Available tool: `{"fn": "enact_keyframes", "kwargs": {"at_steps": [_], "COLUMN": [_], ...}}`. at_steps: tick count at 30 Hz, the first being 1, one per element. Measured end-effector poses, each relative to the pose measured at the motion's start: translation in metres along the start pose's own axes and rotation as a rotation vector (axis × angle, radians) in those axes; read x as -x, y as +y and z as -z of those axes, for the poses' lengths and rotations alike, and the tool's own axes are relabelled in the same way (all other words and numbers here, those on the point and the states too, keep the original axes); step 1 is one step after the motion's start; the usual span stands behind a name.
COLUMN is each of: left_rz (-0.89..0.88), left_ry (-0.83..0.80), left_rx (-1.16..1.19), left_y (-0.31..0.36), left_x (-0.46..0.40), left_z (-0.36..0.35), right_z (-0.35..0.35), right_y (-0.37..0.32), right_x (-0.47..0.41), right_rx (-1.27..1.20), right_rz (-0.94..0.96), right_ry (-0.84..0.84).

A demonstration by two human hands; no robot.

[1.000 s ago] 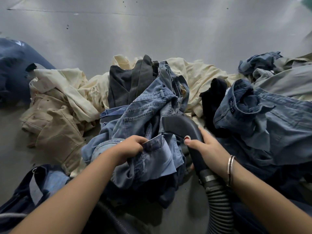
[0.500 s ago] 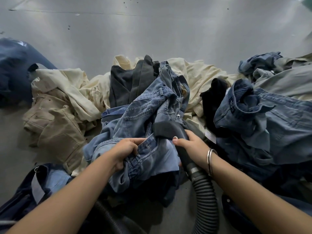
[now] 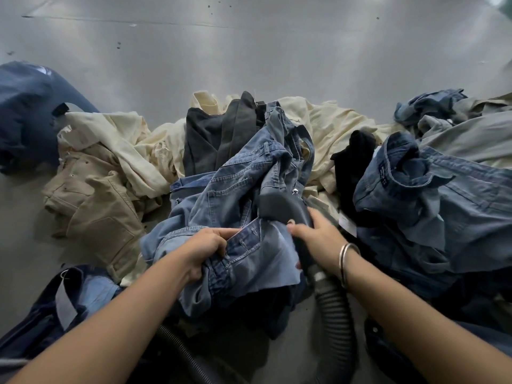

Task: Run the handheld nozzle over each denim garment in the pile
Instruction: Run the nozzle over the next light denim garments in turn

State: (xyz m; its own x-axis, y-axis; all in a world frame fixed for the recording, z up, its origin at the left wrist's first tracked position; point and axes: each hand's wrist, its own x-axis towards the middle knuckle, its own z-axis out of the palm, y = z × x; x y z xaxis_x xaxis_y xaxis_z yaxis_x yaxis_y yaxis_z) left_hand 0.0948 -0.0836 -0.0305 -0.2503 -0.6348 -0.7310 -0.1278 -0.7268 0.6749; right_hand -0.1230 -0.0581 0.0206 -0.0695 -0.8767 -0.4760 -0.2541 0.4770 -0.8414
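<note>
Nozzle [image 3: 279, 205] is lying head-down on the light blue jeans [image 3: 235, 189] at the middle of the pile, its wide dark mouth pressing into the crumpled cloth just above the waistband. Right hand [image 3: 318, 234] is wrapping its fingers round the nozzle's neck, with the ribbed hose [image 3: 333, 314] trailing back toward the near edge of the floor. Left hand [image 3: 205, 245] is bunching the waistband in curled fingers, likely pulling the denim taut so the cloth does not get drawn into the mouth.

Dark denim garment [image 3: 443, 203] is heaping just beside the right wrist, probably next in line. Another blue bundle [image 3: 426, 106] is sitting farther right, near the right edge. Navy pieces are lying at the near left corner [image 3: 55, 306] and the far left [image 3: 25, 112].

Cream and tan trousers [image 3: 105, 189] are spreading to the left, a charcoal garment [image 3: 216, 134] behind the jeans, a black item [image 3: 352, 156] between jeans and dark denim.

Grey floor [image 3: 249, 51] beyond the pile is giving open room at the far side. Near side looks crowded: hose, forearms and cloth are sharing the space, so sweeps look easiest going away from the body.
</note>
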Motion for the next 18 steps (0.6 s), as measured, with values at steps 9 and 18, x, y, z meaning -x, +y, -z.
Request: {"fn": "enact_keyframes", "kwargs": {"at_steps": [9, 18], "left_rz": [-0.055, -0.062], "left_ry": [0.146, 0.015], "left_rx": [-0.063, 0.081], "left_y": [0.01, 0.007], "left_x": [0.0, 0.003], "left_z": [-0.014, -0.018], "right_z": [0.035, -0.004], "right_y": [-0.021, 0.008], "right_x": [0.017, 0.035], "right_rx": [-0.205, -0.013], "right_rz": [0.036, 0.013], "right_ry": [0.007, -0.119]}}
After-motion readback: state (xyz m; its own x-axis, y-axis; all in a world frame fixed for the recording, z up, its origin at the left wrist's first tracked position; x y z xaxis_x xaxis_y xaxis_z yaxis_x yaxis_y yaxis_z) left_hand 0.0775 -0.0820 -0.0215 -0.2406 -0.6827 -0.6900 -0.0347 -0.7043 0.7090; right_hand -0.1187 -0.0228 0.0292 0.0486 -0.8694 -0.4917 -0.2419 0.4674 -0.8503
